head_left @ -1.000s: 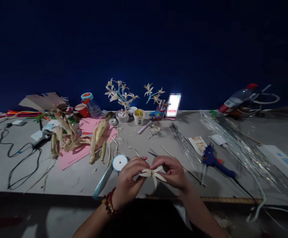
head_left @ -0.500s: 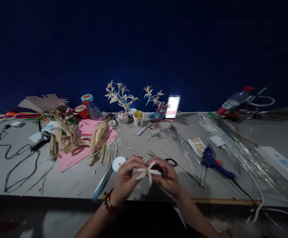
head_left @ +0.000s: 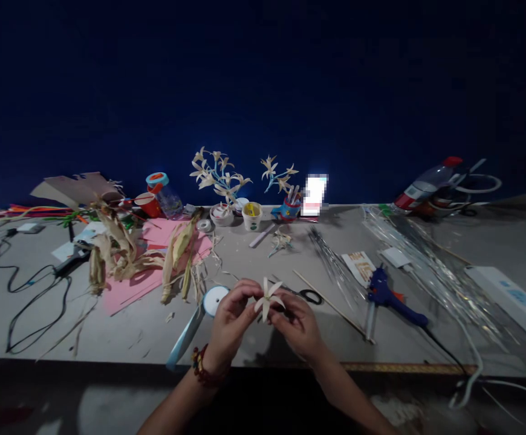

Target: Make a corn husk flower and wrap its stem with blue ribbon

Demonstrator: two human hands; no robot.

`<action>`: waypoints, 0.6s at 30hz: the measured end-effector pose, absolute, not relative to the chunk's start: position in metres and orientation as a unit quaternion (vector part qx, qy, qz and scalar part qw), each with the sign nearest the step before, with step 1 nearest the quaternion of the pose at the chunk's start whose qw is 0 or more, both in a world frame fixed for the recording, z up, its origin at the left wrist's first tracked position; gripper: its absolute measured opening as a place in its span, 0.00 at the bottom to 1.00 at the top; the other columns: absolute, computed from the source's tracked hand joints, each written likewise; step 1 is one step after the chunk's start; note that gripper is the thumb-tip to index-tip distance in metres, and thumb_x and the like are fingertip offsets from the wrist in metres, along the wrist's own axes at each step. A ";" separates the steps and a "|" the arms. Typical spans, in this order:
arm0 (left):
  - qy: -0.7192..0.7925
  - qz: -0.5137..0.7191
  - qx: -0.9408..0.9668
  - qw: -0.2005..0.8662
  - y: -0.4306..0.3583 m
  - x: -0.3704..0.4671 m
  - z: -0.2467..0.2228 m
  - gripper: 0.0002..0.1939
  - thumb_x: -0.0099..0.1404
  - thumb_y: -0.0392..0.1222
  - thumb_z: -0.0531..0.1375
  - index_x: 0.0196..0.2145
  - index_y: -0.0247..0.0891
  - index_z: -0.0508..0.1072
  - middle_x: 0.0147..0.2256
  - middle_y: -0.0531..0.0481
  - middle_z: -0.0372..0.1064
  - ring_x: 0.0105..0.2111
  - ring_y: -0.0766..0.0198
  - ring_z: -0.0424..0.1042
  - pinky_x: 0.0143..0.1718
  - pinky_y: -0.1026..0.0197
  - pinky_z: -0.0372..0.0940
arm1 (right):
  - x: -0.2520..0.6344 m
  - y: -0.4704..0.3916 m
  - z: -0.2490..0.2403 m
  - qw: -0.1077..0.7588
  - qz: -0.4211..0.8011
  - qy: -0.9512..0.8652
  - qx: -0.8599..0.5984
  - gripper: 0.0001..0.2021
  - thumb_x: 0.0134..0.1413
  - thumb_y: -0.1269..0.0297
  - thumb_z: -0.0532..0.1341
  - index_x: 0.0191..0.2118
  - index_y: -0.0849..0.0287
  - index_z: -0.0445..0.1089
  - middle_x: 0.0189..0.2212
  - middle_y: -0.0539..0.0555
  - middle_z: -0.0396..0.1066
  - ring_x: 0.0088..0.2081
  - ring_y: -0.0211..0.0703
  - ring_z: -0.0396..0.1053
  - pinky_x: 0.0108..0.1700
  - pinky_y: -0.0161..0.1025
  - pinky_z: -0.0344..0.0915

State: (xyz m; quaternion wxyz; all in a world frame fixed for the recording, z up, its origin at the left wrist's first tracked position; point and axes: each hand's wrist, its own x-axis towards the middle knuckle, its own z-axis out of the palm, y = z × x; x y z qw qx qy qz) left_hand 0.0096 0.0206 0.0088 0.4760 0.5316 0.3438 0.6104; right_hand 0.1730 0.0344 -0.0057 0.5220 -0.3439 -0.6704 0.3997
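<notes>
A pale, narrow-petalled flower (head_left: 268,298) is held up between my two hands near the table's front edge. My left hand (head_left: 233,317) pinches it from the left with thumb and fingers. From the right, my right hand (head_left: 298,323) closes thumb and fingers at its base; the stem is hidden. A blue ribbon roll (head_left: 216,300) lies just beside my left hand. Black-handled scissors (head_left: 311,296) are partly covered behind my right hand. Two sprays of similar flowers, a larger one (head_left: 220,175) and a smaller one (head_left: 279,173), stand at the back.
Dried husks (head_left: 120,248) lie on pink paper (head_left: 131,291) at the left. On the right are a blue glue gun (head_left: 394,302), a thin stick (head_left: 331,305), wires (head_left: 338,260) and a white power strip (head_left: 512,302). A lit phone (head_left: 314,196) stands at the back.
The flower has moved slightly up and left and is turned, its petals now pointing differently. My right hand has shifted a little left, and its fingers have moved around the flower's base.
</notes>
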 end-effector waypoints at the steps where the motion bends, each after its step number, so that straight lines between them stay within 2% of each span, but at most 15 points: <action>1: 0.345 0.613 0.543 0.458 0.020 0.008 0.010 0.08 0.68 0.41 0.63 0.43 0.38 0.77 0.41 0.44 0.69 0.43 0.57 0.70 0.43 0.58 0.66 | 0.174 0.034 -0.004 0.519 0.400 -0.678 -0.334 0.11 0.63 0.58 0.62 0.31 0.55 0.75 0.29 0.53 0.73 0.33 0.45 0.72 0.38 0.39 0.70; 7: 0.343 0.600 0.647 0.321 0.018 -0.001 0.024 0.10 0.66 0.35 0.63 0.46 0.41 0.76 0.40 0.44 0.71 0.46 0.54 0.70 0.48 0.52 0.66 | 0.174 0.037 0.004 0.527 0.364 -0.699 -0.317 0.07 0.62 0.62 0.64 0.32 0.55 0.74 0.29 0.53 0.72 0.33 0.44 0.71 0.38 0.38 0.69; 11: 0.322 0.601 0.685 0.257 0.017 -0.002 0.030 0.09 0.67 0.32 0.61 0.44 0.42 0.76 0.38 0.46 0.71 0.43 0.56 0.71 0.51 0.48 0.66 | 0.173 0.036 0.009 0.523 0.383 -0.696 -0.308 0.11 0.62 0.60 0.64 0.28 0.55 0.70 0.27 0.52 0.70 0.30 0.43 0.69 0.34 0.37 0.68; 18: 0.295 0.609 0.687 0.264 0.019 0.000 0.036 0.06 0.70 0.35 0.59 0.42 0.41 0.76 0.36 0.47 0.72 0.39 0.58 0.71 0.51 0.46 0.65 | 0.174 0.035 0.011 0.511 0.413 -0.695 -0.293 0.13 0.63 0.59 0.63 0.28 0.55 0.70 0.26 0.51 0.69 0.30 0.43 0.68 0.34 0.37 0.67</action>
